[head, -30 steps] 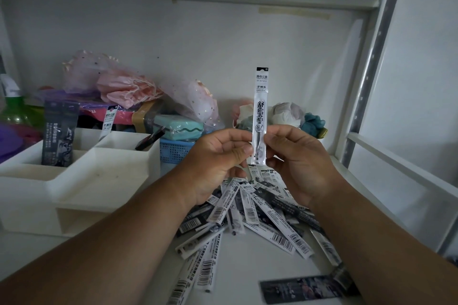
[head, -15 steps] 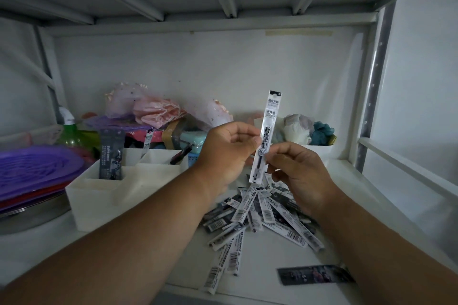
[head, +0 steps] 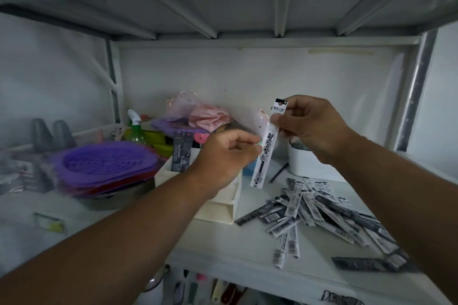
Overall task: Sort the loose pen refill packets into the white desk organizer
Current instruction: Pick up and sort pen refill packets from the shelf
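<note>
I hold one white pen refill packet (head: 266, 148) nearly upright above the shelf. My right hand (head: 309, 126) pinches its top end. My left hand (head: 228, 156) has its curled thumb and forefinger at the packet's left edge, about halfway down. The packet's lower end hangs free over the right side of the white desk organizer (head: 220, 210), which my left forearm partly hides. A dark packet (head: 182, 156) stands in one of the organizer's back compartments. Several loose refill packets (head: 322, 208) lie in a pile on the shelf to the right.
A stack of purple strainer lids (head: 106, 163) on a metal bowl sits left of the organizer. A spray bottle (head: 135, 129), pink bags and a small blue basket (head: 249, 168) stand behind. A white cup (head: 304, 163) is at the back right. A dark card (head: 366, 264) lies near the front edge.
My right hand has shifted from the packet's lower end to its top. Both hands and the packet have moved left toward the organizer. The view has swung left and up.
</note>
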